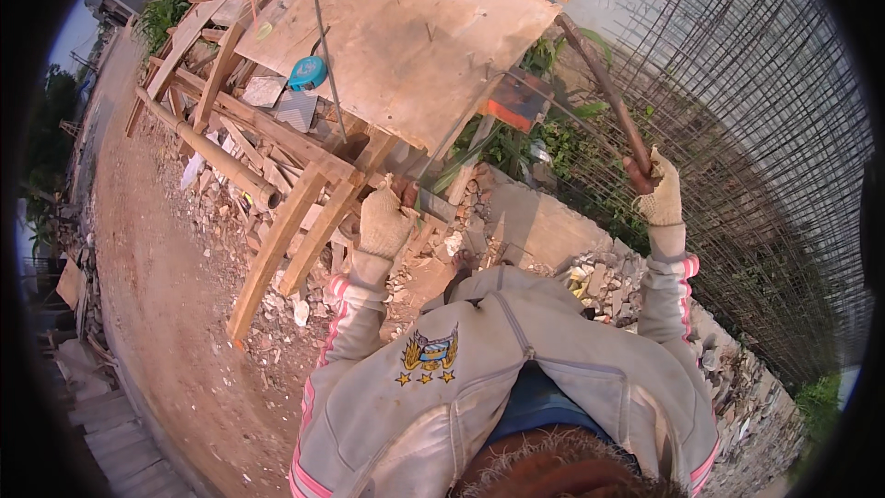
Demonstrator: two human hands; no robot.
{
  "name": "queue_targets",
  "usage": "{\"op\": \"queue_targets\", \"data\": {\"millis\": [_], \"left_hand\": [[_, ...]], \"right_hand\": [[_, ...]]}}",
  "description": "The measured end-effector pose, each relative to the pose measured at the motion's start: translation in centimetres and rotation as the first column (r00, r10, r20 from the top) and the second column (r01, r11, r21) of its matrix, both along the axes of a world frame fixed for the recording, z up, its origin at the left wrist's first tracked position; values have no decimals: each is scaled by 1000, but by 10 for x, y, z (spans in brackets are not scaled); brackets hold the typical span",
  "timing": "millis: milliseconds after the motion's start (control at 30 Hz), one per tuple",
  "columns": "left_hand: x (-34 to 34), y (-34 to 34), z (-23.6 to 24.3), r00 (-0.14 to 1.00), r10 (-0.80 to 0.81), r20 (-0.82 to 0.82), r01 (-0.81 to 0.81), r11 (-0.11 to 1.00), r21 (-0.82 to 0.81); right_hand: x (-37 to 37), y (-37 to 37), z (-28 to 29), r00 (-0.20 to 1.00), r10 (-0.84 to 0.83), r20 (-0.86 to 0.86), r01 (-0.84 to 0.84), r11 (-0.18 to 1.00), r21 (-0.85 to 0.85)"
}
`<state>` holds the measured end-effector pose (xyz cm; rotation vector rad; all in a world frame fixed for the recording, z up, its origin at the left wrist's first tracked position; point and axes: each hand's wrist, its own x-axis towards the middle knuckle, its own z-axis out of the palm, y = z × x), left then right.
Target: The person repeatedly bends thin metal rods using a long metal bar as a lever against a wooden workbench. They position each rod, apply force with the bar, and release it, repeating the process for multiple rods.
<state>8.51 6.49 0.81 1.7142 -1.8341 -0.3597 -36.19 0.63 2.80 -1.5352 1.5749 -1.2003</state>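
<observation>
My left hand point(385, 218), in a cream glove with bare fingertips, is closed around the near end of a thin metal rod point(448, 140). The rod slants up along the near right edge of a plywood sheet point(396, 28). In a matching glove, my right hand point(656, 190) grips the lower end of a rusty brown bar point(606, 83). That bar slopes up and left to the sheet's far right corner. A teal tape measure point(308, 73) lies at the sheet's left edge, near another thin rod point(327, 46) crossing the board. Several nails stick up from the plywood.
Wooden trestle legs point(277, 254) stand below the board, over broken bricks and rubble point(595, 281). A red and black object point(518, 100) sits right of the sheet. Upright steel mesh point(765, 101) fills the right side. A bamboo pole point(221, 159) and a dirt track point(152, 258) are left.
</observation>
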Motion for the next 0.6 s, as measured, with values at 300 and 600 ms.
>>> {"op": "queue_targets", "data": {"millis": [300, 600], "left_hand": [[11, -18, -14, 996, -39, -83, 39, 999, 4], [15, -27, 1, 994, -99, 43, 99, 995, -3]], "right_hand": [[1, 9, 14, 981, -72, -181, 121, 954, 275], [15, 22, 19, 969, -114, -221, 162, 964, 209]]}}
